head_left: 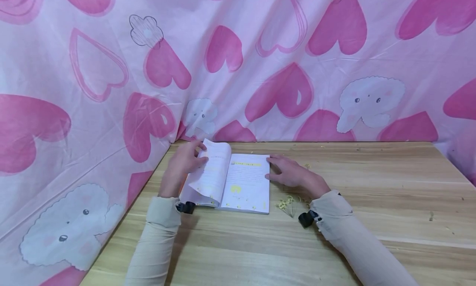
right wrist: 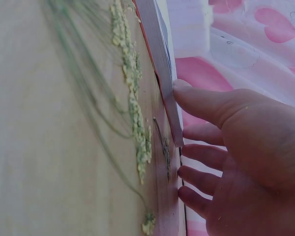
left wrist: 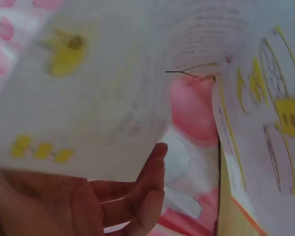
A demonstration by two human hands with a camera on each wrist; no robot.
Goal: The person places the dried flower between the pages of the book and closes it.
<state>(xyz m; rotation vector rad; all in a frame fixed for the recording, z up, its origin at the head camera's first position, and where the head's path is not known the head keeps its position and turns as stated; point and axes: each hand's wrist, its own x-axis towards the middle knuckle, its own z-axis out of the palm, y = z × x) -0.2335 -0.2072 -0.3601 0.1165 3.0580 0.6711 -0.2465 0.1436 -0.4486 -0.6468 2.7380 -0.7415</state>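
An open book (head_left: 245,187) with yellow-marked print lies on the wooden table. At its left side my left hand (head_left: 184,164) holds a raised page (head_left: 213,170) between thumb and fingers. In the left wrist view that page hides part of the left hand (left wrist: 123,206), and a thin dark stem (left wrist: 182,73) shows between the leaves. My right hand (head_left: 293,174) rests against the book's right edge, fingers extended. The right wrist view has its thumb (right wrist: 201,101) touching the edge of the page block. Sprigs of small pale yellow flowers (head_left: 285,204) lie near the right wrist.
The wooden table (head_left: 390,195) extends right and toward me, with small plant crumbs scattered on it. A pink heart-patterned cloth (head_left: 260,71) hangs along the back and left edges. A black wrist camera (head_left: 306,219) sits by the right cuff.
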